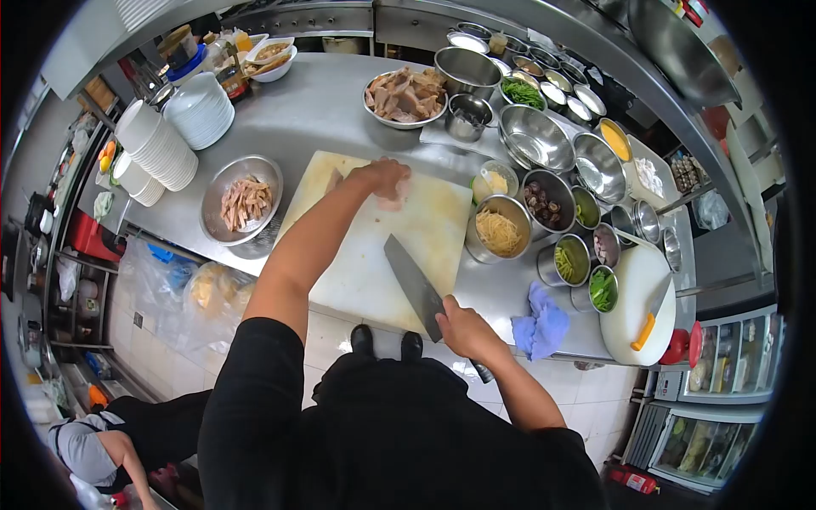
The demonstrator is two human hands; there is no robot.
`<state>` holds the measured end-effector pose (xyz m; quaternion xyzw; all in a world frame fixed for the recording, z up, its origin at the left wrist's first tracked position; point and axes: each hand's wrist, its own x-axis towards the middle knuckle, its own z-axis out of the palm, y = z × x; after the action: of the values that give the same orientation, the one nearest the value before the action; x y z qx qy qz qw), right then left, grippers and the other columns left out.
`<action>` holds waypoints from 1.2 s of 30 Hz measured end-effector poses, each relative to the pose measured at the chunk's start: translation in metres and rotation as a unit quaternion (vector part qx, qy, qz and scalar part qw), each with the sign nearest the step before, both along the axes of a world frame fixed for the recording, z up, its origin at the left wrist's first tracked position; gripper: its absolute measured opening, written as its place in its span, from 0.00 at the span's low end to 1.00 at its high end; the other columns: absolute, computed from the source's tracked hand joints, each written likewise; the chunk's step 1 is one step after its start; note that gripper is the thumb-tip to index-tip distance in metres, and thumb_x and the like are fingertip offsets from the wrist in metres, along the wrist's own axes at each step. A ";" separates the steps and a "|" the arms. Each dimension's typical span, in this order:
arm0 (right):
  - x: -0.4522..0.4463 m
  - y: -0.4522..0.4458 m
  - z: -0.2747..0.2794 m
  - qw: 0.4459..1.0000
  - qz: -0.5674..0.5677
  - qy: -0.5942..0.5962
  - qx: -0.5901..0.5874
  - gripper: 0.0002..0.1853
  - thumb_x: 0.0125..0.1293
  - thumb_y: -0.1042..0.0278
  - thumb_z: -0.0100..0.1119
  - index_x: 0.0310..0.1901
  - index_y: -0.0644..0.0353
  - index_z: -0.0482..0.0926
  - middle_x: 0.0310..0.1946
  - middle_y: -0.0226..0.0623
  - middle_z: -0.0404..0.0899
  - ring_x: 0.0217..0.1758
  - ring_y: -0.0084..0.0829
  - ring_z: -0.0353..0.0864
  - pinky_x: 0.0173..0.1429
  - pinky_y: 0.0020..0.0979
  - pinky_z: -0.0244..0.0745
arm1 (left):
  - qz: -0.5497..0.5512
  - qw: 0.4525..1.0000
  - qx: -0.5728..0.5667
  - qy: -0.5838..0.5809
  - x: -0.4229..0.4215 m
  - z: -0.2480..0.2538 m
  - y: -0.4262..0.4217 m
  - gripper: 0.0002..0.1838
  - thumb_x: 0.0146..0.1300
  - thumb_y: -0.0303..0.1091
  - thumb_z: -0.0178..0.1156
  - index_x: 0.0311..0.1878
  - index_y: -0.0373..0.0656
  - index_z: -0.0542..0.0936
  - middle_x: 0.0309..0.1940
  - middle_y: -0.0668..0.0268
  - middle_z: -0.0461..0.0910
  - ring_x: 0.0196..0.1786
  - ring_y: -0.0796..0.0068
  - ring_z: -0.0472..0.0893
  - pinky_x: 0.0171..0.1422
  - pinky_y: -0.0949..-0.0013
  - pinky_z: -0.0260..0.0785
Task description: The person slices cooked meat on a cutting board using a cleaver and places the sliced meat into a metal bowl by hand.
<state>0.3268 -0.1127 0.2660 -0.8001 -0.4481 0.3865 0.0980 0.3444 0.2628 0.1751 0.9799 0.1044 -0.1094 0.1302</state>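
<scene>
A pale piece of meat [392, 202] lies on the white cutting board [340, 272], partly under my left hand [387, 177]. The fingers of that hand bend down onto the meat. My right hand [466, 328] is wrapped round the handle of a broad cleaver [414, 285], whose blade points up and left over the board's lower right part. Another small strip of meat [335, 180] is at the board's upper left. Left of the board, a metal bowl [274, 174] holds cut meat strips [246, 204]. Behind it, a bowl of larger meat pieces [406, 93] stands on the steel counter.
Metal containers of ingredients [501, 229] crowd the right side, near a blue cloth [541, 321]. A round white board [637, 297] carries an orange-handled knife [650, 321]. Stacked white bowls [157, 144] stand left. Another person [102, 450] is at the lower left.
</scene>
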 end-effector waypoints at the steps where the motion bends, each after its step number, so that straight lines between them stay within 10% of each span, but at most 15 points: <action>1: -0.001 -0.001 -0.001 1.000 -0.006 0.004 0.002 0.16 0.77 0.61 0.46 0.52 0.68 0.66 0.38 0.72 0.81 0.45 0.68 0.82 0.53 0.60 0.74 | -0.001 1.000 0.002 0.002 0.001 -0.001 0.006 0.27 0.52 0.33 0.69 0.58 0.41 0.81 0.59 0.56 0.81 0.64 0.51 0.77 0.69 0.56 0.69; 6: 0.004 -0.003 -0.010 1.000 -0.007 0.023 0.007 0.17 0.77 0.60 0.46 0.53 0.69 0.66 0.37 0.72 0.81 0.46 0.68 0.82 0.54 0.60 0.74 | 0.063 0.976 -0.203 -0.053 -0.033 0.010 0.028 0.19 0.55 0.41 0.73 0.45 0.39 0.84 0.37 0.58 0.86 0.35 0.64 0.83 0.42 0.61 0.75; 12: 0.009 -0.001 -0.007 0.998 -0.022 0.049 -0.026 0.18 0.77 0.59 0.46 0.54 0.69 0.65 0.38 0.71 0.82 0.46 0.68 0.82 0.54 0.58 0.75 | 0.195 0.889 -0.366 -0.192 -0.134 0.063 -0.023 0.10 0.62 0.33 0.70 0.42 0.39 0.84 0.33 0.68 0.83 0.34 0.78 0.78 0.40 0.68 0.71; 17: 0.010 0.002 -0.010 0.999 -0.001 0.036 -0.023 0.18 0.77 0.59 0.46 0.55 0.69 0.65 0.38 0.71 0.81 0.46 0.68 0.82 0.55 0.58 0.75 | 0.111 0.922 -0.085 -0.362 -0.195 0.038 -0.128 0.04 0.62 0.29 0.68 0.39 0.42 0.85 0.38 0.62 0.83 0.48 0.61 0.82 0.51 0.63 0.75; 21: 0.010 0.002 -0.010 0.999 0.040 -0.006 0.010 0.18 0.77 0.59 0.45 0.55 0.68 0.65 0.40 0.72 0.81 0.47 0.69 0.81 0.55 0.59 0.74 | 0.141 0.925 -0.090 -0.342 -0.223 -0.004 -0.184 0.15 0.58 0.30 0.71 0.49 0.42 0.84 0.48 0.60 0.82 0.54 0.55 0.79 0.59 0.58 0.73; 36: -0.025 0.023 0.021 0.988 0.122 -0.093 -0.014 0.11 0.70 0.75 0.44 0.50 0.70 0.65 0.34 0.71 0.81 0.42 0.69 0.83 0.53 0.59 0.75 | 0.191 0.897 -0.090 -0.389 -0.202 -0.027 -0.172 0.06 0.60 0.25 0.66 0.40 0.39 0.84 0.38 0.58 0.83 0.44 0.54 0.80 0.50 0.57 0.73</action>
<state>0.3019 -0.0895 0.2866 -0.7731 -0.5443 0.3256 -0.0039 0.1424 0.0911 0.1480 0.8895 0.2201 0.2990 0.2663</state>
